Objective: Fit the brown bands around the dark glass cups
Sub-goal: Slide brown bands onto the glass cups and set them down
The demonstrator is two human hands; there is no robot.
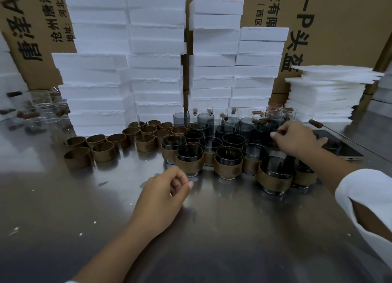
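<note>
On the left carton [31,39], upper left of my view, the black print stands turned about. I can read 沧州 in one small line and 地址:河北 in the next. The big characters beside them I cannot make out for sure. On the right carton [343,28], upper right, big print runs downward: a cut-off O, then -P头盔. Left of that, smaller, I read 技有限 and (西区.
</note>
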